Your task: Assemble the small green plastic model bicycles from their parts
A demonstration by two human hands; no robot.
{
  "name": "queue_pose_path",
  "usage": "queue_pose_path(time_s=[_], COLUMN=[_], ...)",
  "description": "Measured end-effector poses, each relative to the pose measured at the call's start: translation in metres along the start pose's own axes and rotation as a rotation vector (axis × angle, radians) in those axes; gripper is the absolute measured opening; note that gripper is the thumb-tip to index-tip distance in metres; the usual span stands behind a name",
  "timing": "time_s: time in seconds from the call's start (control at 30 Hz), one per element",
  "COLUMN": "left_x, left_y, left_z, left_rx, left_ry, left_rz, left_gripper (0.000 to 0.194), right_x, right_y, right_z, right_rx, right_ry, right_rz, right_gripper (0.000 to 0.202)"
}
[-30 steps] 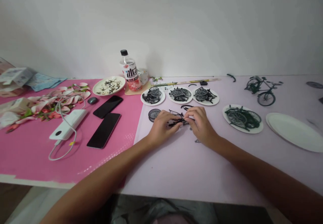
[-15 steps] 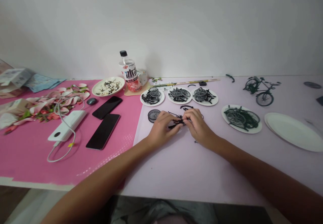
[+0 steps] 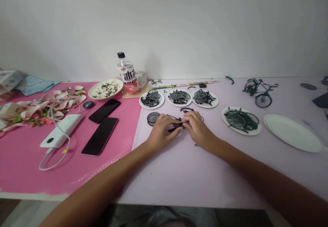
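My left hand (image 3: 164,129) and my right hand (image 3: 198,128) meet over the lilac part of the table, fingers closed on a small black model bicycle part (image 3: 175,128). Its exact shape is mostly hidden by my fingers. Left of my left hand lie black spoked wheels (image 3: 153,118), partly overlapping. A curved black piece (image 3: 186,110) rests just beyond my fingertips. Behind it stand three white plates, the left plate (image 3: 162,105), middle plate (image 3: 190,103) and right plate (image 3: 216,104), heaped with black wheels and bicycle parts. A tiny dark piece (image 3: 196,145) lies by my right wrist.
On the right are an assembled dark green model bicycle (image 3: 260,90), a plate of green parts (image 3: 244,132) and stacked white plates (image 3: 292,131). Leftward lie two phones (image 3: 99,136), a white power bank (image 3: 61,130) with cable, artificial petals (image 3: 43,109), a bowl (image 3: 92,96) and a drink bottle (image 3: 129,76).
The view has shifted slightly, so most things sit a little further left. Both hands stay together on the black part, with only slight finger movement.
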State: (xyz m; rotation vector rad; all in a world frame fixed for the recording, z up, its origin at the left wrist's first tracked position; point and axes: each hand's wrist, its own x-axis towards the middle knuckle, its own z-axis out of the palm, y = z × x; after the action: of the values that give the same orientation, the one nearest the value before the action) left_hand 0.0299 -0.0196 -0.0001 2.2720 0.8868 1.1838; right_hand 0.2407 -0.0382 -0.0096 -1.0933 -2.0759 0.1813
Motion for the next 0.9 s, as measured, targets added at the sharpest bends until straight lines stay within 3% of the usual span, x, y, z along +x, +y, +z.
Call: queue_pose_path(time_s=[0.63, 0.9], left_x=[0.0008, 0.0005], left_y=[0.0018, 0.0021], left_z=[0.0009, 0.0017], left_rx=[-0.065, -0.083], left_ry=[0.015, 0.027], left_rz=[-0.015, 0.011], left_gripper=[0.016, 0.015], right_x=[-0.0018, -0.0033], right_y=[-0.0066, -0.0068], right_z=[-0.0006, 0.0036], right_rx=[0.079, 0.228], right_ry=[0.036, 0.067], right_rz=[0.027, 0.068], right_gripper=[0.008, 0.008])
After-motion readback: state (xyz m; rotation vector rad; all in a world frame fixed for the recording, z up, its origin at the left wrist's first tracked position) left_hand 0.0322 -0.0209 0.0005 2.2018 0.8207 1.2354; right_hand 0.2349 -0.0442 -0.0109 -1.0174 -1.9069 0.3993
